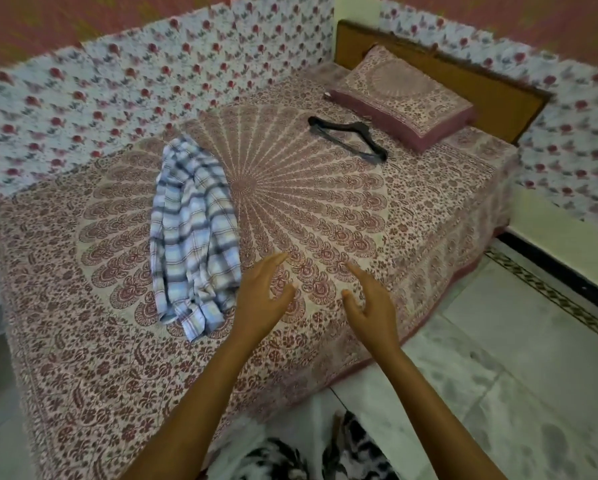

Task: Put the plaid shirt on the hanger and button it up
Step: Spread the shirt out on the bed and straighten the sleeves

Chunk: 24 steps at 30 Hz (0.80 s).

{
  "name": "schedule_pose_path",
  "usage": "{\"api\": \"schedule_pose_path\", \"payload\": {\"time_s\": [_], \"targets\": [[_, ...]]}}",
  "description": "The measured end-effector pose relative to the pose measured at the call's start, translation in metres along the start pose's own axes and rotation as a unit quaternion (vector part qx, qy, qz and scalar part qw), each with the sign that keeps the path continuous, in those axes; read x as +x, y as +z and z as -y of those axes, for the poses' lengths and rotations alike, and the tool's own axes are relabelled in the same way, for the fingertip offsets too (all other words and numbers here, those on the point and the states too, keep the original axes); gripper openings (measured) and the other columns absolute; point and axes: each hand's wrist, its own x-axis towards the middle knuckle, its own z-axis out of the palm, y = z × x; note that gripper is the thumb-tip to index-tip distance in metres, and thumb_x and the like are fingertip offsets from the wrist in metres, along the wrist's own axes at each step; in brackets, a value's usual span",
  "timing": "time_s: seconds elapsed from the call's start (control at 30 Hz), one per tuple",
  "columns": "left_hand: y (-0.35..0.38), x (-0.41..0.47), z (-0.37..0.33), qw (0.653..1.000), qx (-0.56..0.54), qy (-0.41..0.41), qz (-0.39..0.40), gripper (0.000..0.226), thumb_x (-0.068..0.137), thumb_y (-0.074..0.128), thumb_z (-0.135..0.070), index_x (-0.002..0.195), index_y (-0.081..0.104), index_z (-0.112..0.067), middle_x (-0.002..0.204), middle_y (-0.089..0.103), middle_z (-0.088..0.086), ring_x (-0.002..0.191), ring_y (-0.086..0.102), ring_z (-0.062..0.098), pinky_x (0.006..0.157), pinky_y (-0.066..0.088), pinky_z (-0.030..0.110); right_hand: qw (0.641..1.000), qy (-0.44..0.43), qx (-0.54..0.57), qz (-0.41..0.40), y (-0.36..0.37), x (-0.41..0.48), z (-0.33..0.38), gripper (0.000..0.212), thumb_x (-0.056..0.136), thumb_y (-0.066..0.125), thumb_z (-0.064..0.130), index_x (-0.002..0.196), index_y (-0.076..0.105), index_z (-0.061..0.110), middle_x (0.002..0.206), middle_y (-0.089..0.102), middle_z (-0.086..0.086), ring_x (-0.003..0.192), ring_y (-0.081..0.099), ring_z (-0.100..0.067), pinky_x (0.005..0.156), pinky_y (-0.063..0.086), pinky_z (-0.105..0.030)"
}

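Note:
The blue and white plaid shirt (193, 230) lies crumpled in a long heap on the left half of the bed. A black hanger (348, 136) lies flat on the bedspread near the pillow, far from the shirt. My left hand (263, 296) hovers just right of the shirt's lower end, fingers straight, holding nothing. My right hand (368, 306) is held beside it over the bedspread with its fingers loosely spread, also holding nothing. Neither hand touches the shirt or the hanger.
The bed (325, 209) carries a red and cream mandala bedspread. A matching pillow (401, 98) leans by the wooden headboard (446, 74). Floral cloth covers the walls behind. Pale marble floor (498, 375) lies to the right.

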Motion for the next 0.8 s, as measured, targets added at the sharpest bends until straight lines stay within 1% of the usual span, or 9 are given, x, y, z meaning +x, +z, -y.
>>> {"api": "schedule_pose_path", "payload": {"time_s": [0.1, 0.27, 0.4, 0.47, 0.53, 0.63, 0.7, 0.77, 0.8], "targets": [[-0.009, 0.035, 0.012, 0.999, -0.004, -0.045, -0.03, 0.06, 0.079, 0.047, -0.046, 0.136, 0.042, -0.028, 0.146, 0.041, -0.002, 0.134, 0.037, 0.018, 0.108, 0.029, 0.033, 0.999, -0.002, 0.012, 0.037, 0.008, 0.049, -0.002, 0.046, 0.091, 0.046, 0.03, 0.136, 0.043, 0.02, 0.138, 0.05, -0.003, 0.128, 0.045, -0.021, 0.105, 0.04, -0.044], [-0.032, 0.083, 0.049, 0.994, -0.007, -0.078, -0.075, 0.075, 0.073, 0.035, -0.061, 0.137, 0.042, -0.022, 0.145, 0.041, 0.001, 0.134, 0.036, 0.018, 0.11, 0.031, 0.037, 0.996, -0.015, 0.018, 0.086, 0.043, 0.119, 0.015, 0.047, 0.093, 0.047, 0.032, 0.137, 0.043, 0.015, 0.139, 0.049, -0.006, 0.129, 0.044, -0.023, 0.105, 0.039, -0.048], [-0.06, 0.129, 0.095, 0.991, -0.021, -0.101, -0.091, 0.069, 0.078, 0.041, -0.056, 0.136, 0.043, -0.019, 0.145, 0.042, 0.001, 0.134, 0.037, 0.015, 0.111, 0.033, 0.04, 0.991, -0.045, -0.013, 0.126, 0.09, 0.177, 0.043, 0.057, 0.091, 0.039, 0.047, 0.138, 0.041, 0.016, 0.142, 0.046, -0.005, 0.13, 0.043, -0.022, 0.105, 0.04, -0.045], [-0.078, 0.151, 0.115, 0.989, -0.028, -0.114, -0.09, 0.062, 0.082, 0.048, -0.047, 0.136, 0.043, -0.017, 0.145, 0.043, 0.003, 0.135, 0.037, 0.02, 0.111, 0.034, 0.043, 0.989, -0.045, -0.01, 0.142, 0.115, 0.205, 0.06, 0.054, 0.09, 0.043, 0.04, 0.138, 0.041, 0.016, 0.142, 0.045, -0.005, 0.131, 0.042, -0.022, 0.107, 0.038, -0.04], [-0.094, 0.173, 0.131, 0.988, -0.033, -0.118, -0.09, 0.06, 0.082, 0.049, -0.043, 0.136, 0.043, -0.016, 0.144, 0.043, 0.004, 0.135, 0.038, 0.02, 0.111, 0.033, 0.041, 0.987, -0.051, -0.005, 0.151, 0.139, 0.229, 0.076, 0.052, 0.091, 0.044, 0.036, 0.138, 0.041, 0.014, 0.142, 0.046, -0.007, 0.131, 0.042, -0.023, 0.107, 0.035, -0.038], [-0.119, 0.211, 0.164, 0.988, -0.025, -0.117, -0.101, 0.062, 0.081, 0.05, -0.045, 0.133, 0.046, -0.01, 0.141, 0.046, 0.008, 0.128, 0.039, 0.012, 0.108, 0.034, 0.034, 0.984, -0.065, 0.0, 0.168, 0.179, 0.271, 0.095, 0.049, 0.094, 0.047, 0.03, 0.14, 0.04, 0.015, 0.143, 0.045, -0.006, 0.13, 0.043, -0.023, 0.1, 0.044, -0.036], [-0.133, 0.234, 0.185, 0.986, -0.023, -0.125, -0.109, 0.058, 0.084, 0.053, -0.041, 0.132, 0.047, -0.009, 0.141, 0.046, 0.009, 0.13, 0.041, 0.017, 0.108, 0.034, 0.035, 0.98, -0.076, -0.012, 0.181, 0.205, 0.297, 0.104, 0.047, 0.095, 0.049, 0.022, 0.14, 0.039, 0.016, 0.144, 0.044, -0.006, 0.124, 0.049, -0.027, 0.087, 0.049, -0.027], [-0.145, 0.254, 0.208, 0.983, -0.021, -0.141, -0.115, 0.055, 0.084, 0.053, -0.038, 0.132, 0.047, -0.01, 0.14, 0.047, 0.009, 0.131, 0.043, 0.024, 0.108, 0.035, 0.035, 0.977, -0.084, -0.02, 0.196, 0.23, 0.323, 0.111, 0.045, 0.094, 0.05, 0.018, 0.138, 0.041, 0.013, 0.141, 0.046, -0.008, 0.123, 0.049, -0.027, 0.085, 0.041, -0.012], [-0.149, 0.264, 0.219, 0.981, -0.011, -0.148, -0.122, 0.057, 0.083, 0.052, -0.042, 0.131, 0.049, -0.011, 0.139, 0.049, 0.009, 0.129, 0.045, 0.025, 0.105, 0.034, 0.033, 0.976, -0.089, -0.017, 0.199, 0.243, 0.336, 0.114, 0.043, 0.094, 0.05, 0.018, 0.136, 0.044, 0.012, 0.139, 0.048, -0.008, 0.124, 0.048, -0.025, 0.086, 0.037, -0.011]]}}
